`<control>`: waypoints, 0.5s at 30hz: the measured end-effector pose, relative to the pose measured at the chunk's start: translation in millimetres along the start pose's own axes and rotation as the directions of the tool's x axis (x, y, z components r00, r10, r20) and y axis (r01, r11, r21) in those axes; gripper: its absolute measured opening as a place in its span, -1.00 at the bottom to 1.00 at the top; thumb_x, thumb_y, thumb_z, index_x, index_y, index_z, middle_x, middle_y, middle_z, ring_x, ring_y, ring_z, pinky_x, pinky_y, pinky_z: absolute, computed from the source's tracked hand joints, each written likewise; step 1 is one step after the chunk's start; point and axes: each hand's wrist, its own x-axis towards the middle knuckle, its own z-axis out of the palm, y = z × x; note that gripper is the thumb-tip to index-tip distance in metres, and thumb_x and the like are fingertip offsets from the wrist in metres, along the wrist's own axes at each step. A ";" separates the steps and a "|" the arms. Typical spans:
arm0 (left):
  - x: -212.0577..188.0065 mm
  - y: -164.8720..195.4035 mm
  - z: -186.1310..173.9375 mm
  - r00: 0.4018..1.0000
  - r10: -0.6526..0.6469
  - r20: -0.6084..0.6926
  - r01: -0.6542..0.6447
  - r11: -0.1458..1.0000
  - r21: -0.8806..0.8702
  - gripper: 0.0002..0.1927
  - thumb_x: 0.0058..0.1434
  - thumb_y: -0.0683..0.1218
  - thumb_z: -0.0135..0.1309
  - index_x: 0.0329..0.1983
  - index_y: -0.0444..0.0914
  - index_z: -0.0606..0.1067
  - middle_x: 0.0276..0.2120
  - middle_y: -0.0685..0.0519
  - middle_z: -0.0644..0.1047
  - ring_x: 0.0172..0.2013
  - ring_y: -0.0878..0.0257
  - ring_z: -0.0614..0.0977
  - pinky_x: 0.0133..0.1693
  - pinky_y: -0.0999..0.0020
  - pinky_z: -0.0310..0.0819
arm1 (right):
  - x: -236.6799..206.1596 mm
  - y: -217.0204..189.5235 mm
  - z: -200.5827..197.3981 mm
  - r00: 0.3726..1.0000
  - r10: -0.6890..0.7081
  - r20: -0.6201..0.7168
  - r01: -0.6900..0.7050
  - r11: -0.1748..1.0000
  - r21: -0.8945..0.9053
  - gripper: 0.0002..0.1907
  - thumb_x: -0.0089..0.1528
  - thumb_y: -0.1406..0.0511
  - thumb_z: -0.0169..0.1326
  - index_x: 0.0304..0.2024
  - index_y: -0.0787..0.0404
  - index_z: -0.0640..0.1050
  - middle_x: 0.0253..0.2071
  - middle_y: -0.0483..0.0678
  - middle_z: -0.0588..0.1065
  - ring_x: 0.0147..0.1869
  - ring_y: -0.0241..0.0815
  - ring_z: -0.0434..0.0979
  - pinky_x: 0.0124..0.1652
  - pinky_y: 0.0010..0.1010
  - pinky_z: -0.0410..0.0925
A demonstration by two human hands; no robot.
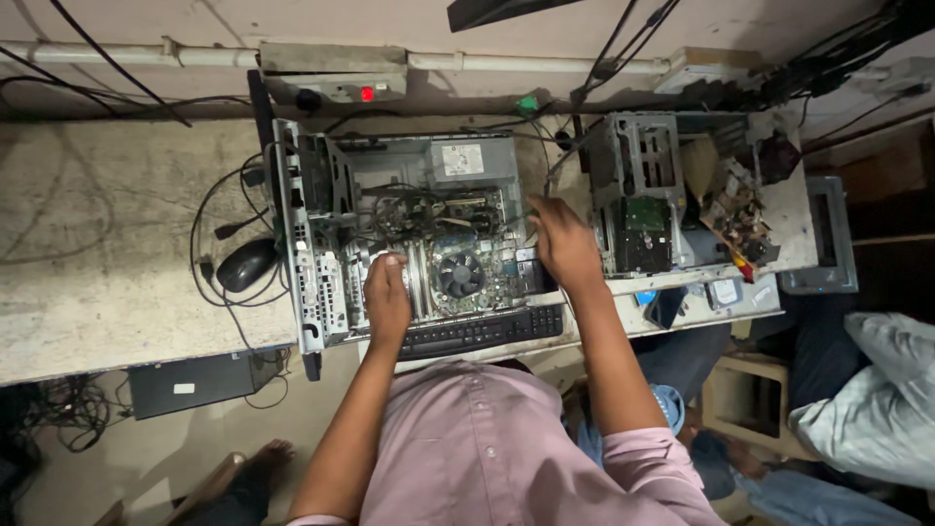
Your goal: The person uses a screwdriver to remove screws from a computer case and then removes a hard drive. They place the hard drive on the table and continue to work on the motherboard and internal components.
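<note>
Both hands inside an open PC case on the bench.

Left hand rests on the board beside the fan, fingers curled; grasp cannot be determined. Right hand at the case's right edge, fingers bent; grasp cannot be determined. Keyboard lies just in front; mouse to the left.

Bare grey sheet-metal computer case (dull, scuffed), glossy black plastic mouse, rough stained concrete bench.

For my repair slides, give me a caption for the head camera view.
Left hand and right hand reach into an opened desktop computer case beside a mouse.
</note>
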 end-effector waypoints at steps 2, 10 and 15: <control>2.4 0.4 -1.0 1.000 0.003 0.007 -0.003 1.000 0.002 -0.62 0.53 -0.02 -0.27 -0.18 -0.35 0.49 -0.25 -0.13 0.56 -0.18 0.00 0.59 -0.05 0.19 0.42 | 3.8 -2.7 -1.3 0.999 0.037 0.018 -0.037 0.999 -0.013 -0.68 0.32 0.42 0.08 0.13 0.19 0.47 -0.09 0.17 0.52 -0.08 0.27 0.54 -0.14 -0.03 0.40; -2.7 -0.6 -1.4 0.999 0.031 0.027 -0.032 0.999 0.019 -0.62 0.52 -0.03 -0.27 -0.20 -0.36 0.48 -0.25 -0.14 0.56 -0.19 -0.01 0.58 -0.05 0.20 0.41 | 1.6 -9.5 -10.5 0.998 -0.048 -0.037 0.049 0.999 0.024 -0.63 0.28 0.45 0.10 0.15 0.18 0.45 -0.07 0.17 0.52 -0.08 0.25 0.54 -0.14 -0.06 0.42; 0.2 -6.1 0.5 1.000 -0.019 0.021 0.019 1.000 0.019 -0.61 0.52 -0.03 -0.26 -0.22 -0.36 0.50 -0.26 -0.11 0.57 -0.20 0.02 0.58 -0.05 0.21 0.42 | -0.5 -7.4 -10.4 0.999 0.027 -0.026 -0.026 0.999 0.047 -0.62 0.27 0.47 0.08 0.14 0.17 0.48 -0.08 0.14 0.52 -0.06 0.24 0.55 -0.12 -0.06 0.42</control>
